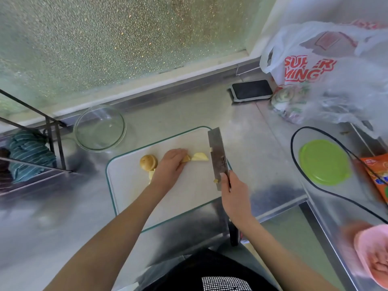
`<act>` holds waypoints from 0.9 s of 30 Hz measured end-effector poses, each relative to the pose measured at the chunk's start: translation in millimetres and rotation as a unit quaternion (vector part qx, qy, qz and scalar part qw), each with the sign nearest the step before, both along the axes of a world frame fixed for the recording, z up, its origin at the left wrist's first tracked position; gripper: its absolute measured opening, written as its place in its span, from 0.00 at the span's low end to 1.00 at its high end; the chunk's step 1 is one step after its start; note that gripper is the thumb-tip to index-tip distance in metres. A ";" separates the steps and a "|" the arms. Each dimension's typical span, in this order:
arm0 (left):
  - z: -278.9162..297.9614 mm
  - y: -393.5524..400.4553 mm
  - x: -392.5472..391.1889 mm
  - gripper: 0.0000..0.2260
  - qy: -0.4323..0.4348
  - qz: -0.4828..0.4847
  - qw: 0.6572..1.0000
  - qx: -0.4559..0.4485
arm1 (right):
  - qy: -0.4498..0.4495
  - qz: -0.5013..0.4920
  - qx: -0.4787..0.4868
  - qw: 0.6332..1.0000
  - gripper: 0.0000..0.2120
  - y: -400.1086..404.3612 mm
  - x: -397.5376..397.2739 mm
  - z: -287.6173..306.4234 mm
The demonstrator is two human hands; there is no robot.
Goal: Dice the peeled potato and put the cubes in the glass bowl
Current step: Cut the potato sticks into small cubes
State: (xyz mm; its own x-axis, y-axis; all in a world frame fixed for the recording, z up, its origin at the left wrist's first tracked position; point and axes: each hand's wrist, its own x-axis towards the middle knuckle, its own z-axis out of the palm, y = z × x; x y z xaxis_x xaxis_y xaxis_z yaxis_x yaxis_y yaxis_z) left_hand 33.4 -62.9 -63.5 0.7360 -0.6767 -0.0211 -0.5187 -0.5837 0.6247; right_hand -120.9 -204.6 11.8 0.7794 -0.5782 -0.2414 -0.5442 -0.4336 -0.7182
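On a white cutting board (134, 190) with a green rim lie pale yellow potato pieces. My left hand (171, 164) presses down on potato slices (199, 157) that stick out past its fingertips. A rounded potato end (148, 162) and small bits sit just left of that hand. My right hand (234, 193) grips the handle of a cleaver (217, 156), whose blade stands edge-down on the board just right of the slices, with small potato bits stuck to it. The glass bowl (100, 128) stands beyond the board's left corner, with nothing in it that I can make out.
A dish rack with a striped cloth (29, 152) is at the left. A phone (252, 90) lies at the back, next to a plastic shopping bag (310, 66). A green lid (324, 161), an orange packet (378, 173) and a pink cloth (373, 255) sit on the right.
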 end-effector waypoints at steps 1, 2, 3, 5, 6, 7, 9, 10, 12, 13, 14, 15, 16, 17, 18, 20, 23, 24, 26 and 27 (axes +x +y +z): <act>0.2 5.2 -6.2 0.14 0.000 0.001 1.000 -0.008 | -0.004 0.005 -0.001 1.000 0.16 -0.1 0.8 -0.3; 1.8 9.6 -12.5 0.13 -0.003 0.000 1.000 -0.013 | -0.006 0.012 -0.004 1.000 0.15 -0.3 1.4 -0.7; 3.5 13.4 -19.3 0.12 -0.008 -0.006 1.000 -0.018 | -0.005 0.019 -0.008 1.000 0.14 -0.5 2.1 -1.7; 7.6 17.6 -34.8 0.13 -0.013 -0.028 0.999 -0.027 | -0.002 0.027 -0.010 1.000 0.13 -0.9 3.1 -3.7; 10.8 17.5 -42.3 0.15 -0.015 -0.042 0.999 -0.030 | -0.002 0.028 -0.008 1.000 0.13 -1.0 3.4 -5.2; 11.9 16.0 -47.5 0.16 -0.013 -0.057 0.998 -0.032 | -0.003 0.029 -0.006 1.000 0.13 -1.1 3.3 -6.7; 11.0 9.7 -52.8 0.17 -0.010 -0.073 0.997 -0.028 | -0.007 0.032 -0.004 0.999 0.13 -1.5 2.5 -8.5; 10.6 6.7 -53.2 0.17 -0.008 -0.070 0.997 -0.021 | -0.008 0.033 -0.006 0.999 0.13 -1.9 2.0 -9.1; 11.3 5.0 -51.7 0.18 -0.010 -0.063 0.998 -0.006 | -0.007 0.035 -0.011 0.999 0.13 -3.3 -0.3 -9.6; 11.5 5.7 -50.8 0.19 -0.016 -0.061 0.998 0.000 | -0.005 0.034 -0.013 0.999 0.13 -4.3 -1.5 -9.3; 14.2 6.2 -50.1 0.21 -0.024 -0.057 0.998 0.003 | -0.004 0.032 -0.014 0.999 0.13 -5.4 -3.2 -9.1; 16.0 5.9 -48.3 0.21 -0.031 -0.047 0.998 0.000 | -0.005 0.029 -0.015 0.999 0.13 -6.4 -4.7 -9.1; 18.7 2.9 -44.7 0.21 -0.035 -0.033 0.999 -0.005 | -0.004 0.026 -0.016 1.000 0.13 -7.2 -6.1 -9.5; 20.4 -2.6 -39.1 0.20 -0.033 -0.022 0.999 -0.006 | -0.003 0.022 -0.016 1.000 0.13 -7.4 -6.9 -9.7; 22.0 -10.5 -32.8 0.20 -0.024 -0.020 0.999 0.004 | 0.001 0.020 -0.014 1.000 0.13 -7.2 -7.3 -9.7; 24.0 -28.5 -21.5 0.22 -0.008 -0.035 0.998 0.046 | 0.009 0.019 -0.012 1.000 0.15 -6.3 -7.8 -9.3; 22.9 -46.1 -9.6 0.22 -0.011 -0.047 0.994 0.096 | 0.014 0.019 -0.012 1.000 0.15 -6.8 -10.4 -8.4; 22.2 -48.8 -7.1 0.21 -0.018 -0.054 0.993 0.103 | 0.012 0.016 -0.009 1.000 0.15 -7.5 -11.5 -8.8; 22.5 -51.2 -3.0 0.18 -0.030 -0.080 0.990 0.115 | 0.007 0.008 -0.003 1.000 0.14 -8.6 -13.2 -10.1; 23.3 -51.7 -1.0 0.16 -0.029 -0.090 0.988 0.119 | 0.007 0.005 0.001 1.000 0.14 -9.2 -13.7 -11.0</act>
State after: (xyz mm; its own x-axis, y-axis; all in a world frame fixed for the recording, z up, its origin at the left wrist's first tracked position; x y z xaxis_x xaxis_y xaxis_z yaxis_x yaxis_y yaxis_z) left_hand 32.3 -114.6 -40.2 0.6084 -0.7779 -0.1570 -0.6584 -0.6052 0.4475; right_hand -134.6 -213.7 0.8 0.7815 -0.5703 -0.2530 -0.5498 -0.4379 -0.7113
